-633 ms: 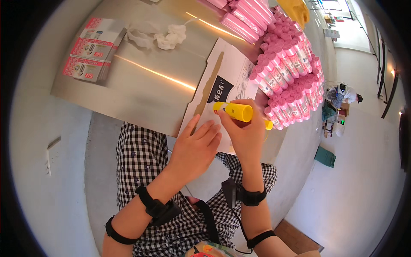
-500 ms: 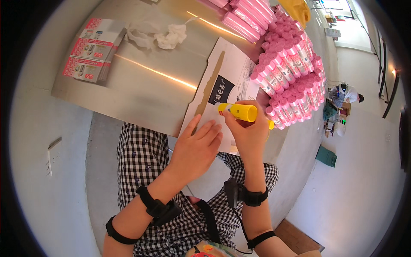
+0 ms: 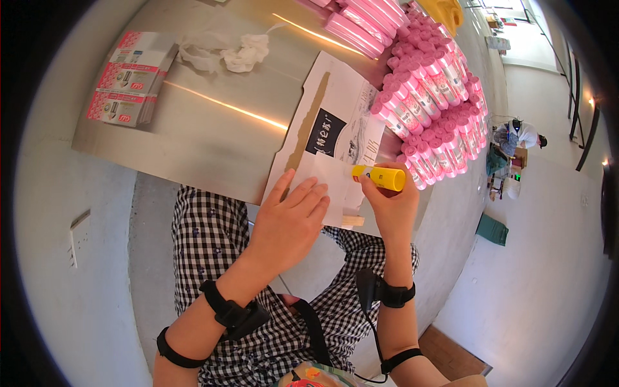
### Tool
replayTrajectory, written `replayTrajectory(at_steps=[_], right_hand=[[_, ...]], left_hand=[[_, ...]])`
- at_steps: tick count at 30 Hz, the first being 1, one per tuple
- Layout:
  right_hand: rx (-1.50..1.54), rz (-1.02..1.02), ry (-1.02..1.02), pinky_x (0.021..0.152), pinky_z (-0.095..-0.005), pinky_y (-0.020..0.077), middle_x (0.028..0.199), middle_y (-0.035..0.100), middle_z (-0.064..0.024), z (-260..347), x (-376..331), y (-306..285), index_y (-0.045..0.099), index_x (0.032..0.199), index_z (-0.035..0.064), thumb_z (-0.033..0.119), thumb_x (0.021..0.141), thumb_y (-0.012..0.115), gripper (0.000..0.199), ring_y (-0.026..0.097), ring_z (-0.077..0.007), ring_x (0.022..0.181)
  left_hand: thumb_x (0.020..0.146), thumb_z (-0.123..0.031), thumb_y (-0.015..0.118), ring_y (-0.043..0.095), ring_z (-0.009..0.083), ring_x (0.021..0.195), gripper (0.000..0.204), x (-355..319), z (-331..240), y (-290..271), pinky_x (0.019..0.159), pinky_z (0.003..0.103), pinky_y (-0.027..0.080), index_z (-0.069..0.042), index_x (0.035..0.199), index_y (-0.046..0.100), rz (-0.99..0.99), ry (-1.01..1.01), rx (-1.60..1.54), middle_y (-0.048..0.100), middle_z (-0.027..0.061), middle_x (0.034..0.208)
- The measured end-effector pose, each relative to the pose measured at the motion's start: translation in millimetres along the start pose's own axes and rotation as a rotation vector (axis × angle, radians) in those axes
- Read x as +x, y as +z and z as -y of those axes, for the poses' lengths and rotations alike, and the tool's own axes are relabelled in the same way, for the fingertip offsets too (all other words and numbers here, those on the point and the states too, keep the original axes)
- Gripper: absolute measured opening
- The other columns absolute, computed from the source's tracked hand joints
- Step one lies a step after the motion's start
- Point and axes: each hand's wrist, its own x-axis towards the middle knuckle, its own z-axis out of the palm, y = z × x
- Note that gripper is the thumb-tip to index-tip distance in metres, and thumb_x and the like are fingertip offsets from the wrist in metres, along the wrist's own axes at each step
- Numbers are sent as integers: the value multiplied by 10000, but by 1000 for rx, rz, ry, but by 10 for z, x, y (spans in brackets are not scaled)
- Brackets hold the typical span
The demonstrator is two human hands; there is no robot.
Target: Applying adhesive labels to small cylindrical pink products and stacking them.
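My left hand [image 3: 284, 216] lies flat, fingers spread, on a small white sheet of paper [image 3: 333, 187]. Under that paper is a flattened white carton piece [image 3: 335, 74] with a brown strip, a black printed patch and a line drawing. My right hand [image 3: 393, 209] grips a yellow glue stick [image 3: 387, 178], held nearly level. The stick's tip is at the right edge of the paper; whether it touches is unclear. A short light wood-coloured piece [image 3: 353, 220] shows beside the paper at the table's near edge.
A large heap of pink-capped rolls [image 3: 432, 97] stands right of the carton. Pink packs [image 3: 361, 29] lie behind it. Stacked pink-and-white printed cards [image 3: 126, 80] and crumpled white tissue [image 3: 245, 53] sit at the left on the metal table [image 3: 219, 142]. A person [image 3: 516, 134] is far right.
My right hand has moved the glue stick rightward across the paper, from near the black patch to the paper's right edge. My left hand stays on the paper.
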Motion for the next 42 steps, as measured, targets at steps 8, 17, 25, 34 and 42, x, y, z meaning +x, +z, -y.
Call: replayTrajectory(at_steps=[8, 17, 25, 34, 42], right_hand=[[20, -72, 48, 570, -193, 438, 785, 625, -29, -67, -72, -276, 604, 1037, 33, 83, 798, 744, 282, 527, -58, 635], [1086, -212, 136, 557, -214, 459, 1079, 608, -141, -510, -677, -1159, 371, 1427, 102, 134, 942, 591, 534, 577, -145, 797], [1268, -312, 144, 902, -382, 452, 1187, 532, -146, -864, -764, -1318, 454, 1110, 130, 143, 976, 521, 151, 547, -270, 1112], [651, -612, 41, 992, -356, 427, 1208, 525, -163, -1481, -310, -967, 344, 1206, 22, -90, 850, 566, 434, 541, -256, 1192], [668, -635, 19, 993, -331, 414, 1184, 521, -143, -1659, -191, -631, 345, 1227, 24, -121, 805, 550, 491, 545, -238, 1177]], left_hand=[[734, -186, 701, 487, 185, 1230, 373, 3, -8, -10, 1125, 474, 267, -78, 1089, 655, 16, 7, 18, 587, 24, 1226], [733, -158, 705, 482, 240, 1236, 413, 97, -142, -137, 1123, 503, 241, -63, 1129, 629, 73, 31, 80, 575, 65, 1249], [708, -192, 741, 483, 282, 1238, 499, 170, -332, -231, 1114, 546, 204, -76, 1173, 604, 136, 66, 116, 572, 104, 1220], [772, -87, 703, 584, 258, 972, 369, 154, -304, -442, 1041, 453, 332, -70, 1128, 610, -14, 37, 143, 619, 72, 1044], [934, -75, 566, 596, 178, 619, 181, 44, -240, -806, 585, 320, 470, -30, 1052, 697, -34, -528, -198, 631, 113, 700]])
